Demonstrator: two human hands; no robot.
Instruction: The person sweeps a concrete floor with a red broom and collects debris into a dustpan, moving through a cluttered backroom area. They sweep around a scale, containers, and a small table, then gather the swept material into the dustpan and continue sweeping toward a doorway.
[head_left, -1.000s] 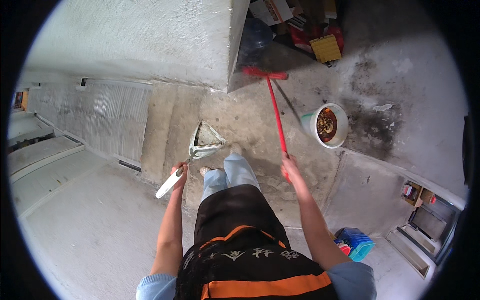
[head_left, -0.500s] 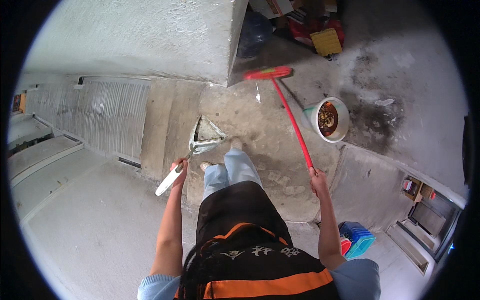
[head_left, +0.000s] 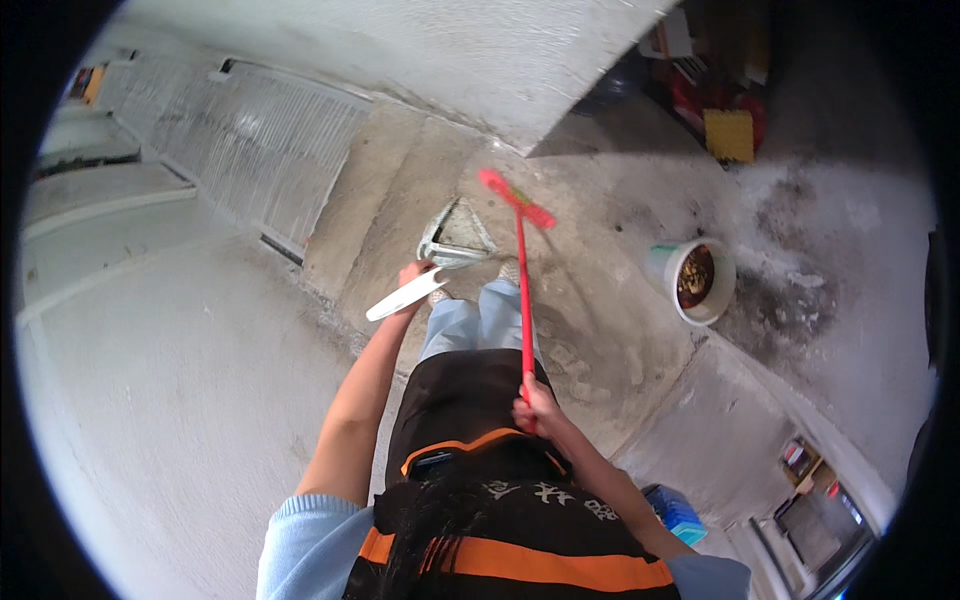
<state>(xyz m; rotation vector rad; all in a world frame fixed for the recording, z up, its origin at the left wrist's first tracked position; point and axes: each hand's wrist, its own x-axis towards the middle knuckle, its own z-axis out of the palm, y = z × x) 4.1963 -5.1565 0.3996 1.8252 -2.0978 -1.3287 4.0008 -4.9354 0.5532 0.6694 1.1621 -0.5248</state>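
My left hand (head_left: 413, 274) is closed around the handle of a dustpan (head_left: 452, 254), just below its white upper part. The grey-white triangular pan lies on the concrete floor in front of my feet. In my right hand (head_left: 538, 406), near my waist, is the lower end of a red broom (head_left: 525, 290). Its handle reaches away from me, and the red broom head (head_left: 516, 198), with a greenish patch, sits just beyond and right of the pan. Whether its bristles touch the floor I cannot tell.
At the right stands a white bucket (head_left: 728, 275) with dark reddish-brown waste in it. A wall corner (head_left: 560, 80) juts in beyond the broom. Dim clutter with a yellow block (head_left: 729, 135) lies far right. Blue plastic bins (head_left: 677, 515) stand behind my right arm.
The broom swung left, from near the bucket to just beside the dustpan, and my right hand came in toward my waist. My view has turned; the left hand still grips the dustpan.
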